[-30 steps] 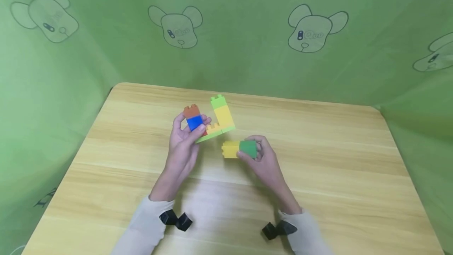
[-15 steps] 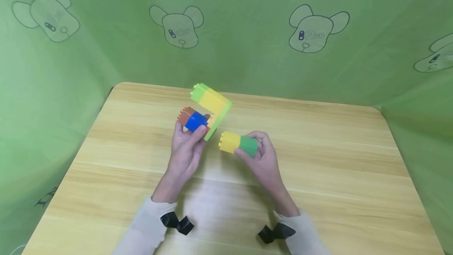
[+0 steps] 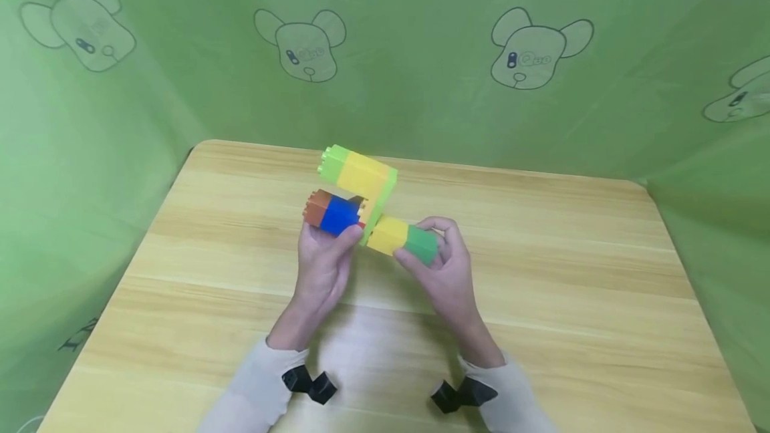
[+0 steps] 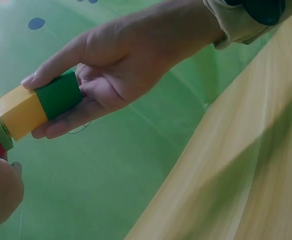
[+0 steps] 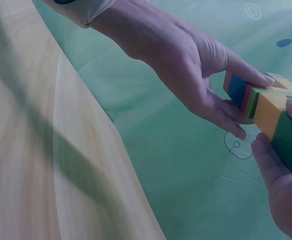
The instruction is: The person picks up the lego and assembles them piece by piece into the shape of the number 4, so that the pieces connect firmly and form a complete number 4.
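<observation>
My left hand grips a toy building-brick assembly, its thumb near the edge of the light green plate. The assembly is tipped sideways, with two stacks pointing left: a brown brick on a blue brick, and a light green brick on a yellow part. Between thumb and fingers, my right hand pinches a two-brick stack, yellow brick and dark green brick. The yellow brick's studded end is right at the plate's underside, also in the left wrist view.
Both hands work above a wooden table. Green cloth with printed bear heads hangs behind and at the sides. Black wrist-worn devices sit at the cuffs.
The left hand has turned the assembly so its stacks point left and the plate's underside faces right. The hands have drawn together, bringing the yellow brick to the plate.
</observation>
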Motion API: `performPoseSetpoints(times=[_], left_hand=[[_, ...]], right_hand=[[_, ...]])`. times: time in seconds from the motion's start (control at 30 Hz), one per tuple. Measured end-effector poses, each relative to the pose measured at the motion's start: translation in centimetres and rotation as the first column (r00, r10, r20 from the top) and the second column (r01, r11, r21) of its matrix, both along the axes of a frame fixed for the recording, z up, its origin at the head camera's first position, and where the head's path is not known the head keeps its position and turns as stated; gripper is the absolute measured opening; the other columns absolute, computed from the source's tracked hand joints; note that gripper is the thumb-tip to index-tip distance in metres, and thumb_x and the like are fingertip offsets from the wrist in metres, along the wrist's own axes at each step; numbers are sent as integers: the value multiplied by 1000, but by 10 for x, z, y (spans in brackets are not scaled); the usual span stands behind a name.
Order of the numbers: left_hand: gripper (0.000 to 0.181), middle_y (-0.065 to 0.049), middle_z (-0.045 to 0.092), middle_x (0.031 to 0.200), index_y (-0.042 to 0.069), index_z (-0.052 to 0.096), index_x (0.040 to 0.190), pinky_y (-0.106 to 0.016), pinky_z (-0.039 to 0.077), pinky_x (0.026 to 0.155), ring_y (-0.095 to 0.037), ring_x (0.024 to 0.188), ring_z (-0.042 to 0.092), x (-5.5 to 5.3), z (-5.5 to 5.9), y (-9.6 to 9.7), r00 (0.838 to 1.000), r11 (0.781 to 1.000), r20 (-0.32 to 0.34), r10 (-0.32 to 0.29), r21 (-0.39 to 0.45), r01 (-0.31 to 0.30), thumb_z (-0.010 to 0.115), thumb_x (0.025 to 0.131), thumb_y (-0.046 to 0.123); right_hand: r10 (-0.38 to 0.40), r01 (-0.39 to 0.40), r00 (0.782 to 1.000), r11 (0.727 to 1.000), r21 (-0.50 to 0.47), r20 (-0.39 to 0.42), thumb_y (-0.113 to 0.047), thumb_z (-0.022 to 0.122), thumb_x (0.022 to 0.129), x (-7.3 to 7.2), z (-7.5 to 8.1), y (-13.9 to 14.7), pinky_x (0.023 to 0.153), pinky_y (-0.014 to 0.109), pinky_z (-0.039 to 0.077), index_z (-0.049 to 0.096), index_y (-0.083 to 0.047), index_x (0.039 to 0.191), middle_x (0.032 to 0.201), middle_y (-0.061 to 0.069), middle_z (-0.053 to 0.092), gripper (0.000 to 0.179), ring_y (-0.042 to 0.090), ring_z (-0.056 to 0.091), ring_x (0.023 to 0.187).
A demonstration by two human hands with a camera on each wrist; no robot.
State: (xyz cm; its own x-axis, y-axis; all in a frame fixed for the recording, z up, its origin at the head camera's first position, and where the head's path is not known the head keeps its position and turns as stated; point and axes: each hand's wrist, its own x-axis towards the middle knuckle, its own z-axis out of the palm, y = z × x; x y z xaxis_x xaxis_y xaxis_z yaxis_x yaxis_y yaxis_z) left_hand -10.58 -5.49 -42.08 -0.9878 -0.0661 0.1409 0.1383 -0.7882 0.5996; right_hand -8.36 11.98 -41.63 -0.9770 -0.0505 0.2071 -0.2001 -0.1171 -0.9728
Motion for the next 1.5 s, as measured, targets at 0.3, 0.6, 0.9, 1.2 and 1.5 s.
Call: performPoseSetpoints(times=[0.3, 0.6, 0.9, 1.2, 1.5], left_hand=[[76, -16, 49, 137, 1, 39, 143, -41, 45, 115, -34, 132, 48, 4, 4, 1, 999, 999, -2, 32, -4, -32, 80, 80, -13], [71, -13, 53, 133, -1, 39, 142, -39, 50, 110, -29, 124, 54, 5, 4, 2, 999, 999, -3, 40, -12, -40, 76, 83, -14], [71, -14, 53, 131, -3, 37, 143, -38, 52, 108, -25, 120, 57, 8, 5, 4, 999, 999, -13, 31, -19, -31, 72, 83, -16], [66, -14, 55, 126, -2, 41, 139, -37, 54, 105, -23, 115, 60, 9, 3, 10, 999, 999, -22, 48, -18, -49, 74, 83, -14], [78, -11, 56, 132, 3, 39, 144, -35, 52, 108, -23, 122, 57, 3, 10, -2, 999, 990, -27, -38, -134, 34, 88, 83, 7]], right_hand=[[26, -22, 998, 998, 54, -65, 12, 75, 85, 1, 2, 1, 71, 24, 62, 54, 5, 132, 109, 13, 70, 52, 15, 68, 85], [-8, 15, 996, 997, 78, -93, 8, 76, 88, 3, 1, -4, 82, 30, 63, 65, 5, 128, 119, 18, 66, 42, 25, 67, 100], [-17, 26, 996, 996, 90, -92, 8, 76, 88, 4, 1, -5, 78, 28, 63, 66, 5, 126, 116, 18, 68, 40, 23, 67, 95], [-36, 41, 996, 997, 65, -88, 10, 75, 87, 5, 0, -6, 79, 28, 63, 66, 7, 125, 116, 17, 69, 39, 22, 68, 95], [86, -80, 994, 994, 81, -70, -13, 77, 94, 6, -5, 3, 79, 28, 62, 61, 7, 129, 120, 12, 68, 43, 21, 67, 98]])
